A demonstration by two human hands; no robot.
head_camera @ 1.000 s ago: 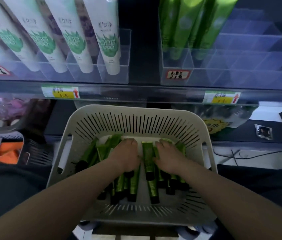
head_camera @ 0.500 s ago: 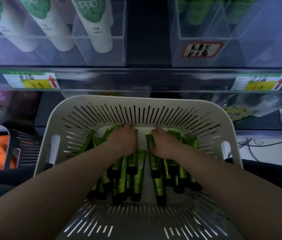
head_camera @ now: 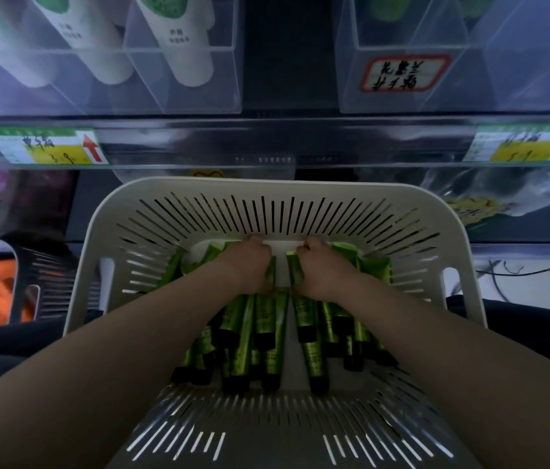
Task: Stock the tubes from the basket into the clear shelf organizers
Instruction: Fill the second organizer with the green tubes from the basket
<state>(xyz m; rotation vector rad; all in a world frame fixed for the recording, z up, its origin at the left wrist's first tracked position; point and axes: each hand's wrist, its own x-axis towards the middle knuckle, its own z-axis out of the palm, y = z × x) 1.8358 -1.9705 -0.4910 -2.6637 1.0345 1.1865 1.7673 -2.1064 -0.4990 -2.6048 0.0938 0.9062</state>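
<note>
Both hands were curled closed over the crimped ends of the green tubes [head_camera: 268, 330], the left hand [head_camera: 248, 265] on one bunch and the right hand [head_camera: 317, 267] on another, at frame centre. The tubes lay in the slotted white basket [head_camera: 196, 194]. Above, along the top, stood clear shelf organizers [head_camera: 402, 96], the left one holding white tubes [head_camera: 182, 45].

Beyond our hands [head_camera: 250, 265] we note a shelf edge [head_camera: 273, 143] with price tags. On it, up-left of them, a clear organizer [head_camera: 179, 79] holding white tubes [head_camera: 182, 38]; up-right, a second organizer [head_camera: 402, 96] bearing a handwritten label [head_camera: 405, 74].
</note>
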